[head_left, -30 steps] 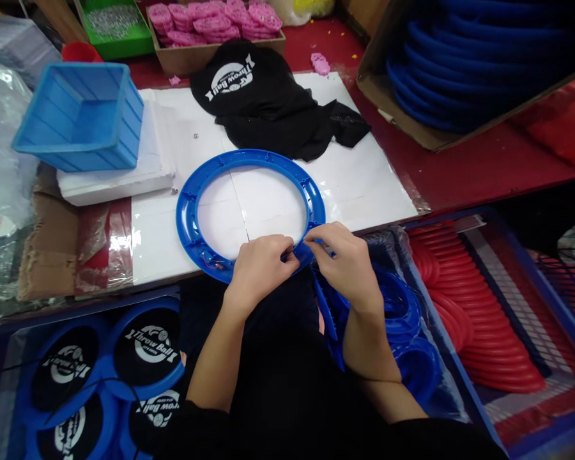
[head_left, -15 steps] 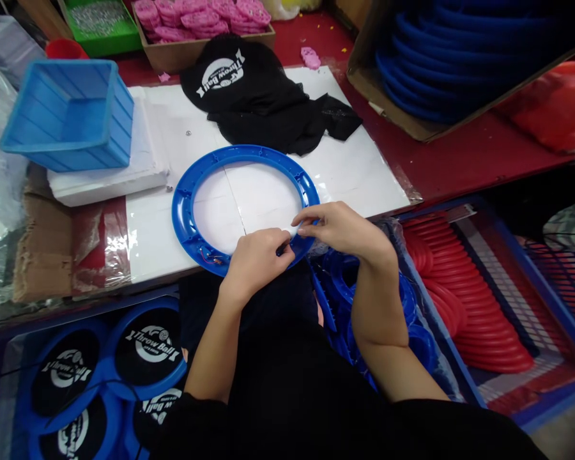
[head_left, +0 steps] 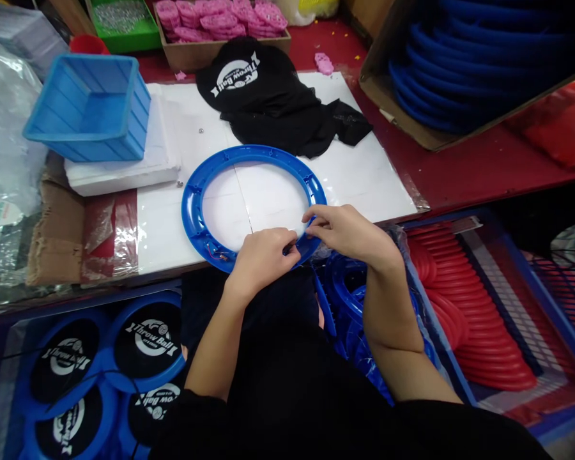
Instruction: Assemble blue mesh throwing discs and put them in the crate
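Note:
A blue plastic ring (head_left: 195, 220) lies on the white sheet with its ribbed, hollow side up. Thin wires and a small part (head_left: 220, 253) sit in its channel at the lower left. My left hand (head_left: 266, 259) rests over the near right part of the ring, fingers curled in; what they hold is hidden. Close beside it, my right hand (head_left: 349, 233) pinches at a small whitish piece (head_left: 305, 229) above the ring's right side; its kind cannot be made out. Beyond the ring lies black mesh fabric (head_left: 278, 115) with a white "Throw Ball" print.
A blue bin (head_left: 89, 108) stands on a white stack at the left. Behind are a box of pink parts (head_left: 220, 45) and a green tray (head_left: 124, 41). Blue rings (head_left: 455, 70) fill a carton at the right; red rings (head_left: 479, 319) and finished black-and-blue discs (head_left: 148, 342) lie below the table.
The whole view has shifted a little, so the table's things appear farther right. Both hands stay at the same part of the ring in nearly the same pose.

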{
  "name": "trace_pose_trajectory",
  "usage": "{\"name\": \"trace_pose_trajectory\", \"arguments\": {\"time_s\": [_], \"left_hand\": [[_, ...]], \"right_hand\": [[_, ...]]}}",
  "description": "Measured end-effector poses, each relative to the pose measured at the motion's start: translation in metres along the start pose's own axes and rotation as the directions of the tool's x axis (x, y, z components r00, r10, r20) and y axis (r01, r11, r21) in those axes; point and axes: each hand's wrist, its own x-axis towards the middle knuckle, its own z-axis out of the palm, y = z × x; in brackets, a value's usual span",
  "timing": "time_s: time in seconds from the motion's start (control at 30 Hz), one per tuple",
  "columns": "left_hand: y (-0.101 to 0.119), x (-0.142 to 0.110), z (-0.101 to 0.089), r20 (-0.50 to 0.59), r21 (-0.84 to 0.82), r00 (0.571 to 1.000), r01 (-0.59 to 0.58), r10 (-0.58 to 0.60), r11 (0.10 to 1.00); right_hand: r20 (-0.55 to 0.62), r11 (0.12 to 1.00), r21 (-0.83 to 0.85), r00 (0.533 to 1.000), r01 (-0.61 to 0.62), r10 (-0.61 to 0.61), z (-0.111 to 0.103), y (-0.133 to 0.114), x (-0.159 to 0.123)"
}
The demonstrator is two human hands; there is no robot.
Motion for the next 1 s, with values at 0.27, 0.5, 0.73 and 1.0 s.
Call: {"name": "trace_pose_trajectory", "arguments": {"time_s": [0.27,0.5,0.73,1.0], "left_hand": [[0.012,0.000,-0.010,0.096,0.074,0.995,0.017,-0.024,0.997],[0.037,0.017,0.007,0.083,0.217,0.991,0.088,-0.108,0.972],[0.021,0.010,0.005,0.055,0.199,0.997,0.033,-0.045,0.979],[0.002,-0.001,-0.006,0.106,0.154,0.994,-0.056,0.040,0.986]], "right_hand": [[-0.078,0.994,-0.088,0.995,-0.062,0.056,0.009,0.001,-0.010],[-0.157,0.970,-0.206,0.983,-0.129,0.098,0.021,-0.005,-0.017],[-0.191,0.998,0.054,0.982,0.017,-0.007,0.000,0.006,-0.024],[-0.290,0.976,-0.052,0.932,0.213,-0.219,0.021,0.015,-0.012]]}}
